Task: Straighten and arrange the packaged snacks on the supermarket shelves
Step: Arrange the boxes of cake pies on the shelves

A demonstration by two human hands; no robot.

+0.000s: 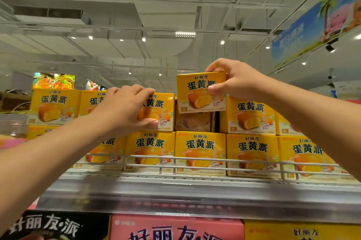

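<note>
Snack boxes fill top shelf (pixel 195 187), frame centre. Right hand (pixel 232 80) pinches lifted box (pixel 201 93) above gap, likely to slot it in. Left hand (pixel 125 108) grips neighbouring box (pixel 158 110), steadying row; recessed box (pixel 193 122) behind looks dim.

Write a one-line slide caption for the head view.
Right hand lifts one yellow snack box above a gap in the upper row while the left hand grips a neighbouring box.

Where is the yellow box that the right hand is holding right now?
Head view, right of centre: the lifted yellow box sits in the right hand, above a gap in the upper row.
</note>
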